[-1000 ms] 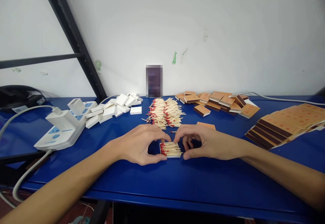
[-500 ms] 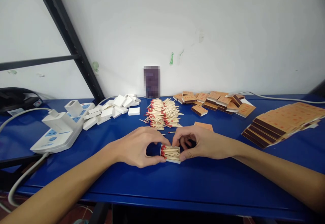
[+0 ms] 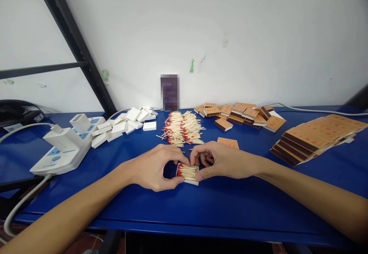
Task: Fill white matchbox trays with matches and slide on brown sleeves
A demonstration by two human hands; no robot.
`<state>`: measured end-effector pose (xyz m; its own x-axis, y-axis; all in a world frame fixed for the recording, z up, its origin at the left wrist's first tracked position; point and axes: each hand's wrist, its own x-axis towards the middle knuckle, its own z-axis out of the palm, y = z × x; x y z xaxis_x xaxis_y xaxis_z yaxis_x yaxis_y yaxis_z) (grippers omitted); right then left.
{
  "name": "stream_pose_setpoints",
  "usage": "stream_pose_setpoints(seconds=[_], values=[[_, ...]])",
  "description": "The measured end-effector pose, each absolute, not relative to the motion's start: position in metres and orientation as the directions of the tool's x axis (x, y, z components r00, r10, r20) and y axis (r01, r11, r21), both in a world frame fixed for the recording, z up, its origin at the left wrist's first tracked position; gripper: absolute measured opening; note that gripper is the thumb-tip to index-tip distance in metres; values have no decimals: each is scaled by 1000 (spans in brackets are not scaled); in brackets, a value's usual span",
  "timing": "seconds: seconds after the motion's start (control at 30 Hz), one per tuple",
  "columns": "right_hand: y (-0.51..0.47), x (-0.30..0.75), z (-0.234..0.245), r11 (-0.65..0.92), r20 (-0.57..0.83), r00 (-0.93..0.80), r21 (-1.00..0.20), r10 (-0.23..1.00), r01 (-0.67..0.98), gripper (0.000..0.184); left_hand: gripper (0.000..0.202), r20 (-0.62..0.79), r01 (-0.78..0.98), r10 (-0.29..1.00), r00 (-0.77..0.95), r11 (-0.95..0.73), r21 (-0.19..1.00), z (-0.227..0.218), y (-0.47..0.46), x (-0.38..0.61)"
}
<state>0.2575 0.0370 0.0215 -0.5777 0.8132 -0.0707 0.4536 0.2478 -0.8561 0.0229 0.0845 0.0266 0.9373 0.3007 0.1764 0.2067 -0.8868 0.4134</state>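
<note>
A small white matchbox tray (image 3: 191, 183) filled with red-headed matches (image 3: 188, 172) rests on the blue table between my hands. My left hand (image 3: 156, 167) grips its left end, thumb at the front edge and fingertips at the back. At the right end, my right hand (image 3: 222, 161) has its thumb on the near corner and its index finger by the far edge, the other fingers curled. Just behind lies a large heap of loose matches (image 3: 182, 127). Beyond my right hand is an orange matchbox sleeve or box (image 3: 228, 142), partly hidden by that hand.
White trays (image 3: 119, 126) are piled at the back left, beside a power strip (image 3: 60, 156) with plugged-in adapters. Orange matchboxes (image 3: 241, 112) lie heaped at the back right. Stacked flat sleeves (image 3: 313, 137) sit at the right. A pixelated dark panel (image 3: 170, 93) stands against the wall.
The tray of matches has shifted slightly to the left between my hands, and my right hand has moved left with it. The whole view has also drifted a little.
</note>
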Motion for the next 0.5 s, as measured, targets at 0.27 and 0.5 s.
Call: stream_pose_setpoints(seconds=[0.27, 0.5], values=[[35, 255, 28, 225, -115, -563, -837, 819, 500, 38, 24, 175, 195, 291, 941, -884, 425, 28, 86, 25], [33, 257, 30, 211, -100, -556, -859, 825, 467, 32, 22, 185, 173, 266, 946, -898, 404, 27, 85, 24]])
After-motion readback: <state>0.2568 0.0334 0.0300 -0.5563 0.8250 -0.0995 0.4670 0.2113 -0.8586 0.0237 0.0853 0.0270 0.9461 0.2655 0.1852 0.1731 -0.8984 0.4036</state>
